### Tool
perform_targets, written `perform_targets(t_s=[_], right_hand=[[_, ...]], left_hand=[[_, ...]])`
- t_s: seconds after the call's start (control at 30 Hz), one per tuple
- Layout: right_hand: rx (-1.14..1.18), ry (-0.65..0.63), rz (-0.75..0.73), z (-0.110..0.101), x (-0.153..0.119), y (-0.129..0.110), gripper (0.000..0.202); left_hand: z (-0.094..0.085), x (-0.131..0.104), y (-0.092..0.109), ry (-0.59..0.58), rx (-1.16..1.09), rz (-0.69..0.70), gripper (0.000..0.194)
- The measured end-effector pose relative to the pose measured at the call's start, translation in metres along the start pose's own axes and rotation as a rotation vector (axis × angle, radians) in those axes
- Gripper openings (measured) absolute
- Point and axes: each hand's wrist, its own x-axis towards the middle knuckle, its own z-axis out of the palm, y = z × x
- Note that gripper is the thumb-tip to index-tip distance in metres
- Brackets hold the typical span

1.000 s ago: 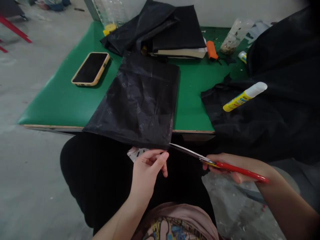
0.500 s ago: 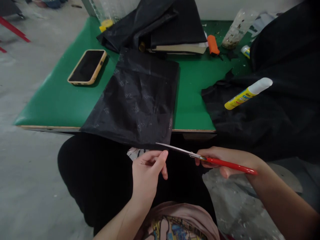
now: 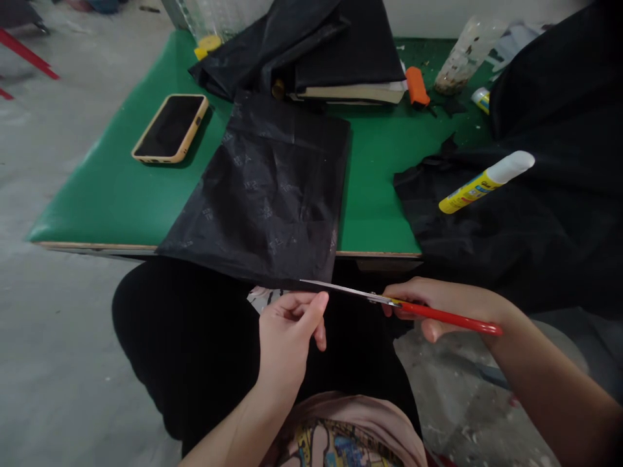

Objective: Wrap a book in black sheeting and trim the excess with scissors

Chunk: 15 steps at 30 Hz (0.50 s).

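Head view: left hand [image 3: 287, 327] has its fingers pinched together on the near edge of the black sheet [image 3: 267, 188], thin, creasy stuff hanging off the smooth green worktop [image 3: 97, 194]. Right hand's [image 3: 452, 298] fingers are wrapped round red-handled scissors [image 3: 438, 314], slim metal blades over the sheet's near right corner.

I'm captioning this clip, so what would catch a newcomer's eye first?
Probably the red-handled scissors in the right hand, their tip at the near edge of the dark sheet that the left hand pinches. Next, perhaps, the yellow glue stick over black material at right, and the phone lying on the green tabletop at left.
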Motion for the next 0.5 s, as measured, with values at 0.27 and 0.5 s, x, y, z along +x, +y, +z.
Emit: perform_targets(t_s=[0.27,0.5], right_hand=[[-0.024,-0.018,-0.005,-0.004,-0.0012,-0.002,0.082],[-0.018,-0.02,0.014,-0.0024,-0.0023,-0.009,0.073]], left_hand=[[0.0001,0.0008,0.002,-0.02,-0.038,-0.046,0.024],[-0.0015,-0.0002,-0.0004,-0.035,-0.053,-0.07,0.021]])
